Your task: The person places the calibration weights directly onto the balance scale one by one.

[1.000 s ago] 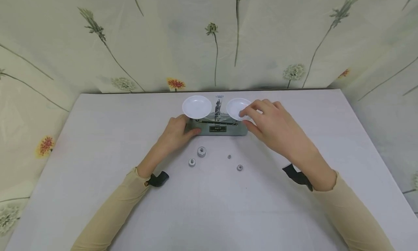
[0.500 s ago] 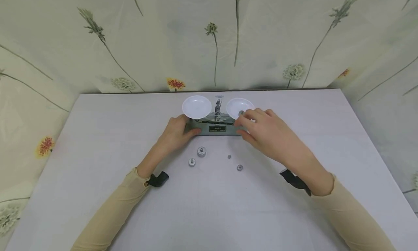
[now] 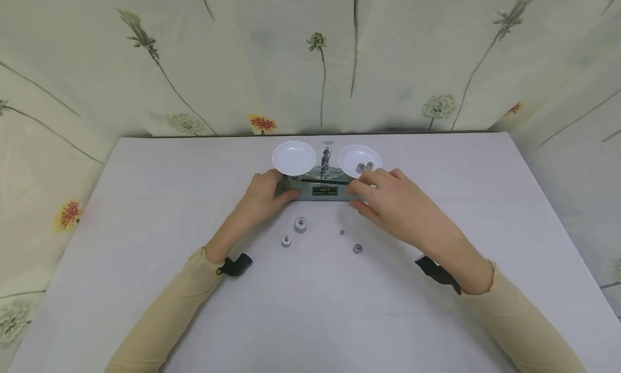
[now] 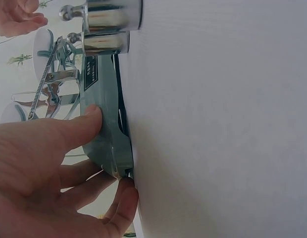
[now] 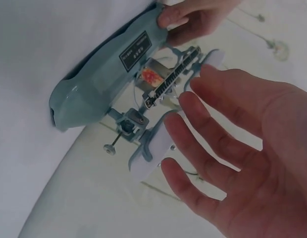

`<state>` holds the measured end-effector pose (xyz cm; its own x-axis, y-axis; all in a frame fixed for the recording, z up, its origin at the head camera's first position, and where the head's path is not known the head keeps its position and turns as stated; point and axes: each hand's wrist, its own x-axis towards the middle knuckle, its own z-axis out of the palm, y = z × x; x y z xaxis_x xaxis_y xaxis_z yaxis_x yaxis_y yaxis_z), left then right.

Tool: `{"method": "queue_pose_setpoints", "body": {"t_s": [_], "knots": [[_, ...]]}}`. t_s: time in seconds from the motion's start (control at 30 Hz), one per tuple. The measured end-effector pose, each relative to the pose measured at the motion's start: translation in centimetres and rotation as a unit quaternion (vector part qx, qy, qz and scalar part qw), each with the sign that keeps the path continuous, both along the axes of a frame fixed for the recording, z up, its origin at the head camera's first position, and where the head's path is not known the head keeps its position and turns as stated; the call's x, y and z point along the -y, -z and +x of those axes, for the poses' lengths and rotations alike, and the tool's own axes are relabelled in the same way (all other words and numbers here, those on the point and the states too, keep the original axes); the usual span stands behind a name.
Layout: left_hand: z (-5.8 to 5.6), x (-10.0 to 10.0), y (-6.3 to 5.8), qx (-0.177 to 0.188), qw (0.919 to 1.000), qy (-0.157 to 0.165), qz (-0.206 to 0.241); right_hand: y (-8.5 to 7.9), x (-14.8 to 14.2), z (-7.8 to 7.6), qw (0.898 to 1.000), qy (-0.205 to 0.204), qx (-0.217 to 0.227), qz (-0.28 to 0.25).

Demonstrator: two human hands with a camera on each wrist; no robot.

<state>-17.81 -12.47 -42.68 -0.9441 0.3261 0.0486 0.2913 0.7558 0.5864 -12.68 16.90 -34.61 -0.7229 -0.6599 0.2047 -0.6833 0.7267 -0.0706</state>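
Note:
A grey-green balance scale (image 3: 325, 191) stands near the back of the table. Its left pan (image 3: 294, 158) is bare, while two small metal weights (image 3: 361, 168) lie in the right pan (image 3: 353, 156). My left hand (image 3: 262, 198) grips the left end of the base; in the left wrist view the thumb (image 4: 89, 126) lies on its front with fingers behind. In front of the right pan hovers my right hand (image 3: 393, 203). The right wrist view shows its fingers (image 5: 208, 129) loosely bent and holding nothing, apart from the beam (image 5: 173, 77).
On the white table (image 3: 310, 308) before the scale stand several knobbed metal weights: a large one (image 3: 301, 225), a medium one (image 3: 287, 240), a small one (image 3: 357, 248) and a tiny one (image 3: 342, 232). A flower-printed cloth (image 3: 218, 60) hangs behind the table's back edge.
My right hand has drawn back from over the right pan, toward me and slightly left, uncovering two weights in it. My left hand has stayed on the base.

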Motion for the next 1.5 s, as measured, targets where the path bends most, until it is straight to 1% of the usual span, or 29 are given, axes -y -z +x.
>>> {"method": "queue_pose_setpoints", "body": {"t_s": [0.07, 0.1, 0.23, 0.3, 0.33, 0.57, 0.7, 0.97, 1.17, 1.33, 1.5], "knots": [[0.0, -0.1, 0.0, -0.002, 1.0000, 0.001, 0.002, 0.1, 0.0, 0.0, 1.000, -0.002, 0.002, 0.002], [-0.5, 0.2, 0.9, -0.010, 0.9999, 0.004, 0.010, 0.1, 0.0, 0.1, 1.000, -0.002, 0.004, 0.002], [-0.6, 0.1, 0.9, -0.015, 0.9998, 0.004, 0.009, 0.3, 0.1, 0.0, 1.000, 0.001, 0.015, 0.009], [-0.6, 0.1, 0.8, -0.015, 0.9998, 0.005, 0.007, 0.4, 0.2, 0.0, 1.000, 0.002, 0.022, 0.012], [-0.1, -0.2, -0.1, -0.009, 1.0000, 0.002, -0.001, 0.5, 0.2, 0.1, 1.000, 0.002, 0.025, 0.013], [-0.3, -0.2, 0.2, -0.003, 0.9999, -0.001, -0.010, 1.2, 0.6, 0.1, 0.999, -0.004, 0.038, 0.019], [-0.3, -0.2, 0.2, 0.002, 0.9999, -0.003, -0.010, 1.6, 0.7, 0.2, 0.999, -0.006, 0.038, 0.023], [-0.1, -0.2, 0.0, 0.008, 0.9999, -0.003, -0.007, 2.1, 1.0, 0.5, 0.999, -0.026, 0.034, 0.032], [-0.2, -0.2, 0.1, 0.004, 1.0000, -0.003, -0.004, 2.5, 1.0, 0.5, 0.998, -0.038, 0.029, 0.043], [0.0, -0.2, -0.2, 0.001, 1.0000, -0.006, -0.006, 3.0, 1.2, 0.7, 0.997, -0.052, 0.028, 0.054], [0.1, -0.2, -0.3, 0.007, 0.9999, -0.007, -0.006, 3.0, 1.4, 0.8, 0.996, -0.053, 0.032, 0.062]]}}
